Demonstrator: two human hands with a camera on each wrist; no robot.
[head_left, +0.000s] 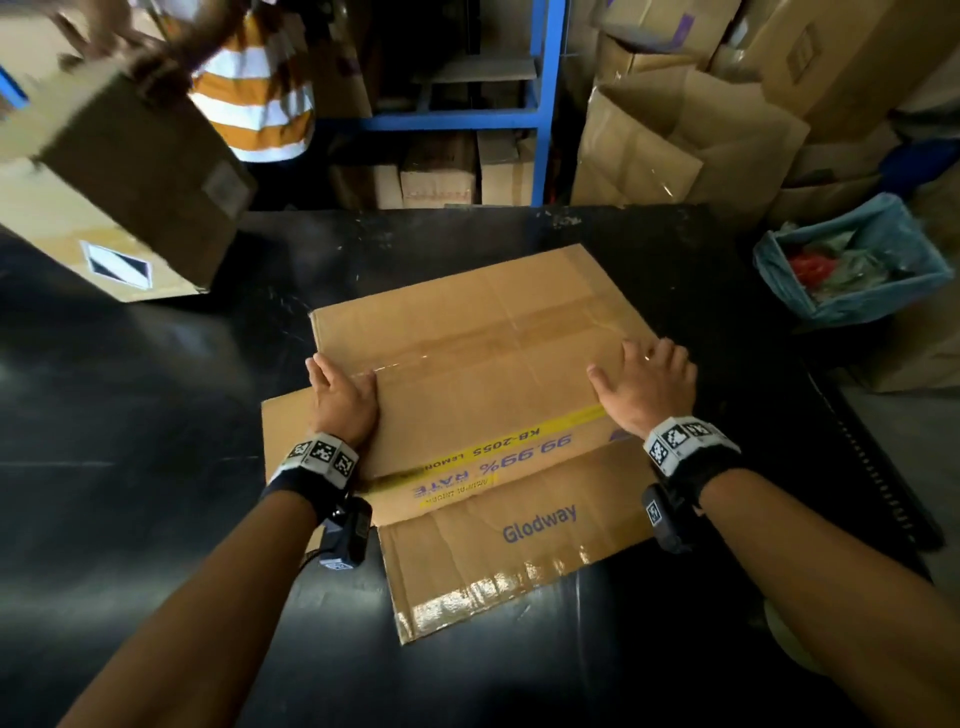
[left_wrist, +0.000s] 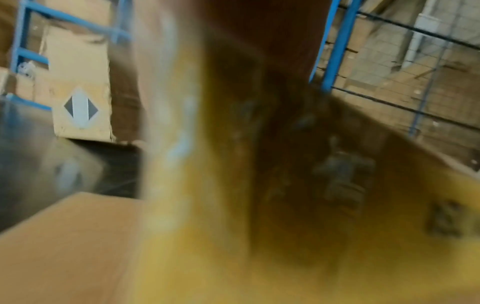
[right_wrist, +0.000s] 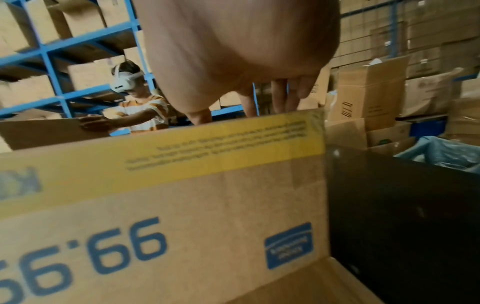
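Observation:
A brown cardboard box (head_left: 483, 353) stands on the black table (head_left: 130, 467), its taped face up. Its near wall (right_wrist: 182, 205) shows upside-down blue "99.99" print and a yellow band. Loose flaps lie spread on the table, one of them marked "Glodway" (head_left: 540, 530). My left hand (head_left: 340, 395) rests on the left edge of the box top. Near the top's right edge, my right hand (head_left: 644, 384) lies flat with the fingers spread; the right wrist view shows its fingers (right_wrist: 280, 96) reaching straight over the top edge. The left wrist view is blurred by the box wall (left_wrist: 221, 246).
Another person in a striped shirt (head_left: 260, 104) moves a large cardboard box (head_left: 140, 171) at the table's far left. A blue-lined bin (head_left: 852, 260) of scraps sits to the right. Blue shelving (head_left: 545, 104) and stacked cartons (head_left: 701, 130) stand behind the table.

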